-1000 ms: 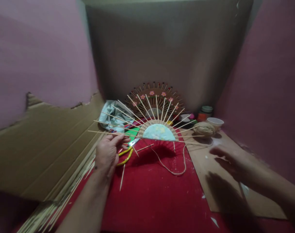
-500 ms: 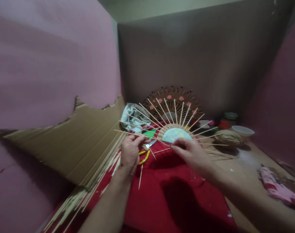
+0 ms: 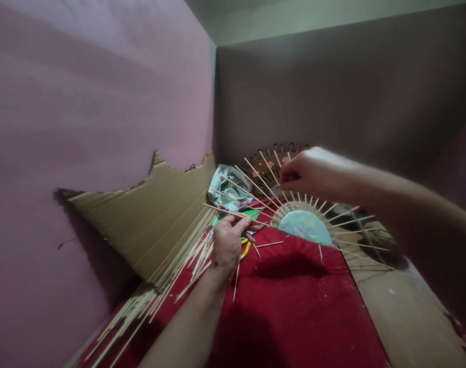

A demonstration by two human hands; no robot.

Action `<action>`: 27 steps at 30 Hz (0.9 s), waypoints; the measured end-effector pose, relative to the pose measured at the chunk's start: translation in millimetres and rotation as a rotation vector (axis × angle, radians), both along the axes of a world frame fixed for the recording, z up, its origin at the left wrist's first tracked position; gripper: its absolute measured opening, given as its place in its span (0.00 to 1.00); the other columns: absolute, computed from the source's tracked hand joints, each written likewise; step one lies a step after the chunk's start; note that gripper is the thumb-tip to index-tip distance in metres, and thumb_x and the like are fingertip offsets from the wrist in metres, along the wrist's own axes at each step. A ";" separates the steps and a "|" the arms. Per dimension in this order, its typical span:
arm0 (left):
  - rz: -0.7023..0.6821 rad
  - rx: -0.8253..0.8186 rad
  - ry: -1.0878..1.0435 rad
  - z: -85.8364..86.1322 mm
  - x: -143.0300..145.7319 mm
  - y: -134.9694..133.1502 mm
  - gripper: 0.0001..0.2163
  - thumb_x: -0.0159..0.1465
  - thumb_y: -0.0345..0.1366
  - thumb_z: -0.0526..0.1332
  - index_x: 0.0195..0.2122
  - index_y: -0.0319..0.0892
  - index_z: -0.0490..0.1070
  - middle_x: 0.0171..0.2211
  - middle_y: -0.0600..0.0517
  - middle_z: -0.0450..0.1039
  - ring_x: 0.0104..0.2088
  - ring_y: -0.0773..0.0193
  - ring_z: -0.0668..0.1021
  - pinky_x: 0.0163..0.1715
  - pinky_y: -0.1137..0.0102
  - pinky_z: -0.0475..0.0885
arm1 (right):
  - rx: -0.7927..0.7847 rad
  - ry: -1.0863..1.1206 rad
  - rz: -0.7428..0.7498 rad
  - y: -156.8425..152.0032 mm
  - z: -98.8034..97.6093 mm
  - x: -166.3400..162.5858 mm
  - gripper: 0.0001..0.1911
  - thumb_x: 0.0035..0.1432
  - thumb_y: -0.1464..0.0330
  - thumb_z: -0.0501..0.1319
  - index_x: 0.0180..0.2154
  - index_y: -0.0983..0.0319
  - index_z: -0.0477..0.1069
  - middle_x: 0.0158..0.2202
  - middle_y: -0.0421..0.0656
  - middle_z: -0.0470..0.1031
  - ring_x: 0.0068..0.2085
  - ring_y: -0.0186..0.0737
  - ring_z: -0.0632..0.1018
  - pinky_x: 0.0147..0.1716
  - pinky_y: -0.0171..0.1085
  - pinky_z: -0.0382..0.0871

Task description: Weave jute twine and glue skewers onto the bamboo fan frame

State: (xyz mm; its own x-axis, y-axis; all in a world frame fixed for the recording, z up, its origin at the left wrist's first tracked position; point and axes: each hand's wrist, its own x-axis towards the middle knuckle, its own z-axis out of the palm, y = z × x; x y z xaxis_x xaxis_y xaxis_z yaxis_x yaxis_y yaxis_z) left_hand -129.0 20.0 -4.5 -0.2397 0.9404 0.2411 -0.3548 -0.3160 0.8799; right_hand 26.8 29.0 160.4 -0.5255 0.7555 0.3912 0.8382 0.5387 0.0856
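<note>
A half-round woven fan piece point(image 3: 305, 227) with a pale blue centre is held up over the red cloth. Thin wooden sticks spread from its woven rim like rays. My left hand point(image 3: 230, 240) pinches the lowest stick point(image 3: 214, 207) on the left side. Over the upper sticks hovers my right hand point(image 3: 313, 169), its fingers curled together; whatever they hold, perhaps a thin strand, cannot be made out. The right hand hides several stick tips. Yellow-handled scissors point(image 3: 247, 249) lie on the cloth just beyond my left hand.
Loose sticks point(image 3: 121, 324) lie along the left side of the red cloth point(image 3: 305, 317). Torn cardboard point(image 3: 141, 225) leans on the pink wall. Behind the fan are a crumpled pale cloth point(image 3: 227, 186) and a second, flower-decorated fan point(image 3: 261, 166). Short stick pieces point(image 3: 269, 244) lie nearby.
My right hand has left the fan's lower edge and risen above its upper sticks. My left hand keeps its pinch on the stick. The view has turned somewhat left.
</note>
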 end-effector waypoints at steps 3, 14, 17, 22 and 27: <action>-0.020 -0.014 -0.003 2.3 0.6 -2.3 0.07 0.49 0.34 0.64 0.25 0.36 0.68 0.21 0.51 0.74 0.22 0.63 0.77 0.13 0.76 0.68 | -0.029 0.099 0.061 3.0 15.2 -7.8 0.05 0.45 0.68 0.63 0.23 0.62 0.76 0.13 0.36 0.64 0.18 0.27 0.63 0.21 0.33 0.51; -0.006 -0.032 0.067 7.2 7.0 -13.2 0.03 0.51 0.32 0.61 0.24 0.39 0.68 0.21 0.52 0.73 0.23 0.62 0.77 0.15 0.74 0.68 | 0.000 0.301 0.532 22.5 -23.9 -95.4 0.08 0.53 0.69 0.58 0.28 0.62 0.75 0.24 0.37 0.71 0.25 0.27 0.66 0.27 0.31 0.57; 0.001 -0.052 0.072 8.5 6.8 -13.0 0.01 0.51 0.31 0.61 0.23 0.41 0.69 0.20 0.53 0.73 0.24 0.61 0.78 0.15 0.73 0.68 | 0.008 0.221 0.478 24.8 -26.3 -109.7 0.07 0.52 0.69 0.59 0.29 0.61 0.76 0.28 0.39 0.74 0.29 0.30 0.70 0.29 0.32 0.57; -0.002 -0.048 0.050 10.1 6.8 -14.6 0.04 0.51 0.32 0.61 0.21 0.42 0.68 0.20 0.52 0.72 0.23 0.60 0.77 0.15 0.71 0.69 | 0.157 0.044 0.372 31.3 -27.4 -119.2 0.09 0.53 0.69 0.57 0.30 0.60 0.76 0.30 0.42 0.74 0.28 0.32 0.70 0.24 0.34 0.52; -0.013 -0.057 0.035 9.8 6.7 -14.5 0.04 0.50 0.33 0.62 0.21 0.42 0.68 0.22 0.52 0.73 0.24 0.60 0.77 0.14 0.73 0.69 | 0.285 -0.005 0.246 29.8 -20.5 -107.8 0.10 0.53 0.69 0.54 0.27 0.62 0.75 0.29 0.43 0.74 0.26 0.32 0.69 0.22 0.35 0.48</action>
